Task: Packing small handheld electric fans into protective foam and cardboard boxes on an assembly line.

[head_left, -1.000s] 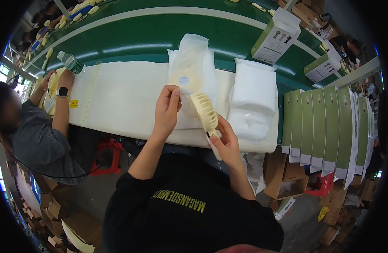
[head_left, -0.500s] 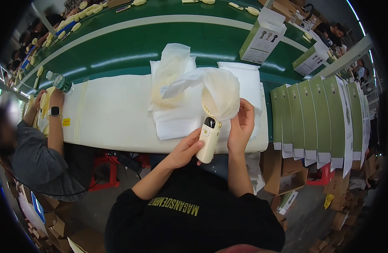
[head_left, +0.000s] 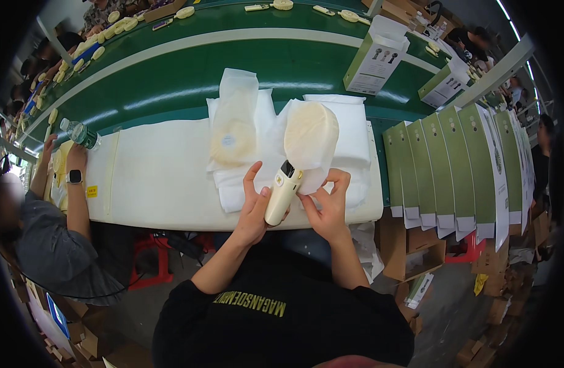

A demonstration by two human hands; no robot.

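Observation:
A cream handheld fan [head_left: 282,197] is tilted in front of me, its round head covered by a thin white translucent bag [head_left: 312,132]. My left hand [head_left: 253,211] is wrapped round the fan's handle, with the index finger lifted off it. The fingers of my right hand [head_left: 328,205] pinch the bag's lower edge, just right of the handle. Beyond my left hand, a second bagged fan [head_left: 234,138] lies on stacked white bags or sheets [head_left: 236,187]. A further white stack [head_left: 354,132] lies behind the held fan.
Several green-and-white cartons [head_left: 441,165] stand in a row at the right. A green conveyor [head_left: 171,73] runs behind the white table [head_left: 159,165]; an upright box [head_left: 376,58] stands on it. A co-worker's arm [head_left: 78,196] and a bottle [head_left: 81,134] are at the left.
The bag has been drawn down over the fan head, its loose end no longer sticking out left. My right hand has moved down and left to the bag's edge; my left index finger has lifted.

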